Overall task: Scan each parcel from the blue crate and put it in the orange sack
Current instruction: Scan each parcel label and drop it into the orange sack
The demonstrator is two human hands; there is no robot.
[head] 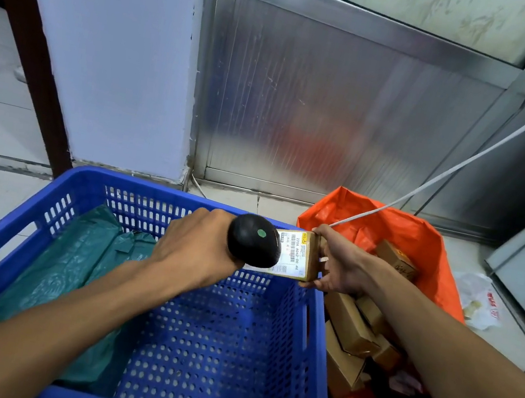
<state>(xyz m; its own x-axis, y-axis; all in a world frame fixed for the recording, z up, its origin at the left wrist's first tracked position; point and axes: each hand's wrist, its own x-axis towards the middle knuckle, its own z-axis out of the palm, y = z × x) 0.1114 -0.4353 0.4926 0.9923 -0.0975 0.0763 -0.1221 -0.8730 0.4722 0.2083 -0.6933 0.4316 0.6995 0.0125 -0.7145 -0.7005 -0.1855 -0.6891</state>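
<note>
At centre frame the left hand [197, 250] grips a black scanner [254, 241] aimed at a small brown parcel [298, 255], pinched by the right hand [341, 267] above the blue crate [316, 347]'s right rim. The orange sack [422, 232] at right holds what look like more boxes; a green bag [68, 270] lies in the crate.

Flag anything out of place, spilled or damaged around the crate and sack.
Nothing looks damaged or spilled. The left hand holds the scanner at the label of the box in the right hand. A green bag lies in the crate; boxes sit jumbled in the sack.
</note>
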